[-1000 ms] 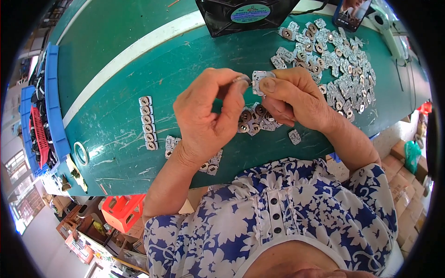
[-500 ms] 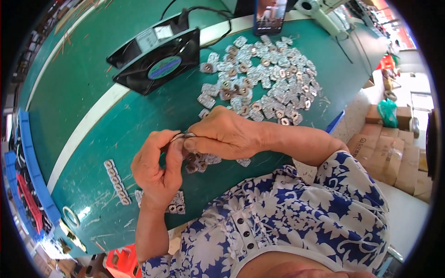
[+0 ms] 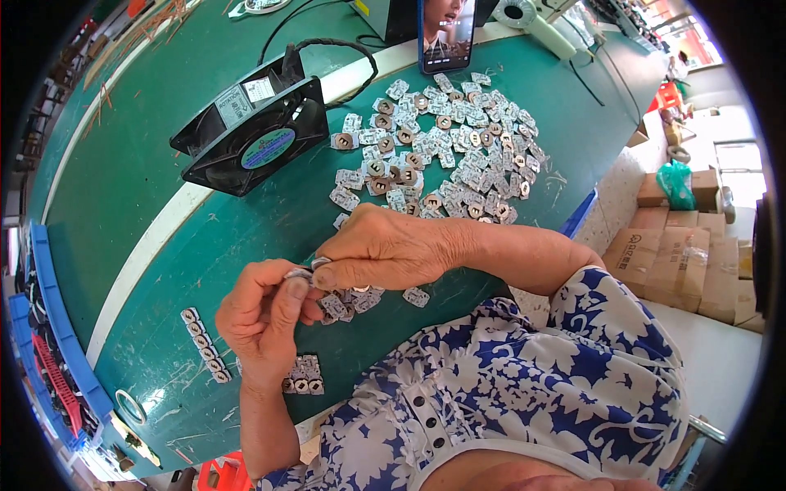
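Note:
My left hand (image 3: 264, 319) is closed in a pinch on a small silvery piece (image 3: 298, 273) between thumb and index finger. Right beside it, my right hand (image 3: 389, 250) pinches another small silver-edged piece (image 3: 321, 263); fingers cover most of both. Whether the two pieces touch, I cannot tell. Under my hands lies a small cluster of flat silvery parts (image 3: 336, 307), and one loose part (image 3: 416, 296) sits just to its right. Beyond them spreads a large heap of similar parts (image 3: 483, 151), some bearing brown round discs.
A black fan (image 3: 254, 135) stands at the far left, near an upright phone (image 3: 446, 37). A joined strip of parts (image 3: 205, 345) and a small block of parts (image 3: 304, 375) lie on the green table (image 3: 164, 286). Blue trays (image 3: 70, 311) line the left edge; cardboard boxes (image 3: 675, 254) stand right.
The view has shifted a little. My fingertips have drawn slightly apart, and a silvery piece now shows in each pinch, where before they met around one spot.

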`<move>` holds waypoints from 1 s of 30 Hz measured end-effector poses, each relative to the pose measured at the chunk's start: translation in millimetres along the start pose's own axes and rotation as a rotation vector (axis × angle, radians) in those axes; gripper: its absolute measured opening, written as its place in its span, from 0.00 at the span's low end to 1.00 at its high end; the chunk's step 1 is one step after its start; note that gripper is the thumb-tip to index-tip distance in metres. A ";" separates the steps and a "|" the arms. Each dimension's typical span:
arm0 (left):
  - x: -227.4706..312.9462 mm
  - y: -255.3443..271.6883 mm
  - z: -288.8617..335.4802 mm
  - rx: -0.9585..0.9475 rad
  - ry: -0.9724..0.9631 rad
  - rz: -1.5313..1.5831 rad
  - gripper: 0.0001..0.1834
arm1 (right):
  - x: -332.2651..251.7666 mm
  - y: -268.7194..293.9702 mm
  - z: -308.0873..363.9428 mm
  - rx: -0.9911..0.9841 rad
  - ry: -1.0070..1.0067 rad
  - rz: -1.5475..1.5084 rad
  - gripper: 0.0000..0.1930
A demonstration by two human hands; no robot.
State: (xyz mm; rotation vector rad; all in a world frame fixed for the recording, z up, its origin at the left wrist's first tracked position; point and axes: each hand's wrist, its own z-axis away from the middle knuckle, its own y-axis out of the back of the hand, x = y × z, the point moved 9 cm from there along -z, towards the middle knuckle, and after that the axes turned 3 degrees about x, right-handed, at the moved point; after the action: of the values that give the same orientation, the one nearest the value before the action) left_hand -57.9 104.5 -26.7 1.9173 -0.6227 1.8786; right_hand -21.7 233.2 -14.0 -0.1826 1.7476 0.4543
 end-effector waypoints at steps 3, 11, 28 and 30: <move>0.5 -5.0 1.5 -0.034 -0.007 0.001 0.06 | 5.7 -5.2 2.0 0.007 -0.009 0.006 0.17; -0.1 -0.2 1.5 -0.056 0.066 0.118 0.07 | 19.3 -16.5 -0.5 0.017 -0.258 -0.343 0.21; 0.4 1.8 1.7 -0.004 -0.055 0.200 0.10 | 27.6 -32.6 3.4 0.116 -0.484 -0.764 0.28; 1.0 1.9 0.6 0.011 -0.045 0.212 0.09 | 28.1 -33.5 4.0 0.115 -0.484 -0.775 0.28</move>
State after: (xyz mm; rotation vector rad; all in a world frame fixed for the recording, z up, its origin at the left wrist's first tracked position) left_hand -58.5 102.5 -25.8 1.9721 -0.8622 1.9716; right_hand -12.4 207.8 -48.5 -0.5870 1.1065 -0.1653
